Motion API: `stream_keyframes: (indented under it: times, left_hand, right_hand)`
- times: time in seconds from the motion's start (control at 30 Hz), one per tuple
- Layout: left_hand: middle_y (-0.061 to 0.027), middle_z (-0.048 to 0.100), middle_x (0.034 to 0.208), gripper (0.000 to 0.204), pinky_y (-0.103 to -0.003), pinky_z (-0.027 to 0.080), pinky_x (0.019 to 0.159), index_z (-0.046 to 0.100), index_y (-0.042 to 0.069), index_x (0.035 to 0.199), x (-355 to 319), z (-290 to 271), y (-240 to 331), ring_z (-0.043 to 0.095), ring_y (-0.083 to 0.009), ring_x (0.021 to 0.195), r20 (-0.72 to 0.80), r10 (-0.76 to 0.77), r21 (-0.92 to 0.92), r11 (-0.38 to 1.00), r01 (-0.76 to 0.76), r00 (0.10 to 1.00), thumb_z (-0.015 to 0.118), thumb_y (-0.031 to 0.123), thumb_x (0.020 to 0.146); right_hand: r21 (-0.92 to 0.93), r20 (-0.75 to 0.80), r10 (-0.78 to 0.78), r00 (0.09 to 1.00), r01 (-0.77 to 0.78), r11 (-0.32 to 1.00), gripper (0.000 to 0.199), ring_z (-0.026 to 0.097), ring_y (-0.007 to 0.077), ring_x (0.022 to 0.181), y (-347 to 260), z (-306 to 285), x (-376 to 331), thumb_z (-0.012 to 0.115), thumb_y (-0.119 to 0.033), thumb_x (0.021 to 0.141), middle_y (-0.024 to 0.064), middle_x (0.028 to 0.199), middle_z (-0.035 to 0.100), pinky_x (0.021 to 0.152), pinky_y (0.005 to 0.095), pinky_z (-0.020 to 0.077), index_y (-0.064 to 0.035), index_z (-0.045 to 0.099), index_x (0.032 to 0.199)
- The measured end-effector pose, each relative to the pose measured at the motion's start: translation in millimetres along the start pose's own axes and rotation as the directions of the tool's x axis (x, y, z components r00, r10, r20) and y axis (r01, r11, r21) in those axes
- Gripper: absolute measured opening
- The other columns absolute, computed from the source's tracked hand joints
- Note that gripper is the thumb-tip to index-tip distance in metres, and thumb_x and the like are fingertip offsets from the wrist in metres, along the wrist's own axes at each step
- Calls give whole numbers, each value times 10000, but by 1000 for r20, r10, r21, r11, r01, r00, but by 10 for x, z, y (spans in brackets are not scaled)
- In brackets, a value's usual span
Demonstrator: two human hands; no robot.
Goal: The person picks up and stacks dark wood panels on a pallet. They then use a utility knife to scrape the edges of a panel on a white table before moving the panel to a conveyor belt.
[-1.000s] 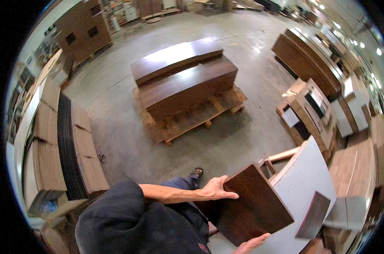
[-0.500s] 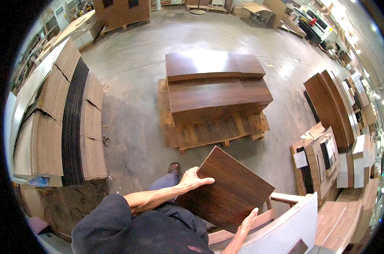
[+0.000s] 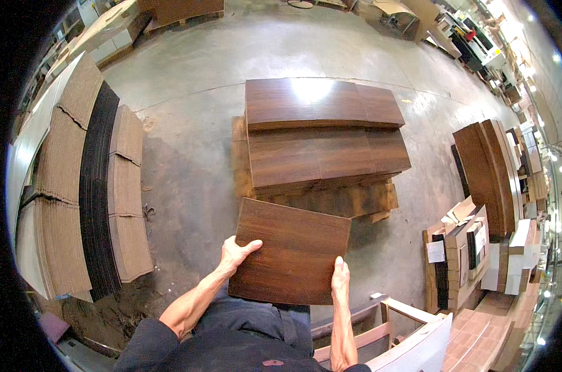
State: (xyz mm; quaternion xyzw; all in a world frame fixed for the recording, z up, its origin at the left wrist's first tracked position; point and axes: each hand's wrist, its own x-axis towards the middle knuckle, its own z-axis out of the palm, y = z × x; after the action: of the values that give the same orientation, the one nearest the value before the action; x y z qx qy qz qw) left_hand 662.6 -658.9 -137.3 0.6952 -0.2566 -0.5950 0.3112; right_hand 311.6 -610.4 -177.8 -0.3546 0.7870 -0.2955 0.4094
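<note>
I carry a dark brown wood-grain panel (image 3: 293, 248) flat in front of me, over the concrete floor. My left hand (image 3: 234, 253) grips its left edge, thumb on top. My right hand (image 3: 340, 279) holds its near right corner. Just beyond the panel stands a wooden pallet (image 3: 343, 201) loaded with two stacks of the same brown panels (image 3: 321, 127), the far stack higher than the near one.
Flattened cardboard sheets and a black stack (image 3: 95, 186) lie along the left. More brown panels (image 3: 489, 170) lean at the right, beside cartons and boxes (image 3: 464, 248). A wooden frame and a white board (image 3: 405, 338) sit at my lower right.
I have turned toward the pallet, which now lies straight ahead and closer. The panel has levelled out in both hands; the right hand now shows on its near corner.
</note>
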Motion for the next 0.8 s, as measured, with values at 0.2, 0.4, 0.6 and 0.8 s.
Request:
stream_keyframes:
  times: [0.2,0.4,0.6,0.8]
  left_hand:
    - [-167,708,1099,732,-368,540,876,643,-59,1159,702,-36,104,677,-228,974,-165,-45,-117,993,25,985,912,416,670]
    - [-162,708,1113,687,-361,530,887,650,-48,1167,1462,76,362,672,-225,987,-299,-34,-75,997,11,954,893,401,708]
    - [-157,708,1122,676,-365,523,887,653,-49,1175,2600,142,493,669,-225,994,-285,-91,-125,991,57,954,878,405,729]
    - [-154,716,1091,646,-365,528,860,663,-48,1155,3811,130,482,674,-221,963,-299,-80,-108,993,50,951,866,410,747]
  right_hand:
    - [-189,150,-4,989,32,982,685,580,370,1058,-595,531,1063,396,-584,1012,257,1119,641,934,444,435,63,600,1107]
    - [-241,294,43,955,30,970,694,548,449,1175,-1178,945,2038,403,-569,999,336,1215,590,989,469,419,73,566,1207]
    - [-262,329,6,944,85,961,740,533,487,1183,-1396,1535,3043,381,-605,988,356,1242,565,990,511,413,79,545,1218]
    - [-302,330,-29,944,135,944,742,523,508,1159,-1281,2316,4058,352,-623,993,366,1204,562,969,528,412,69,555,1170]
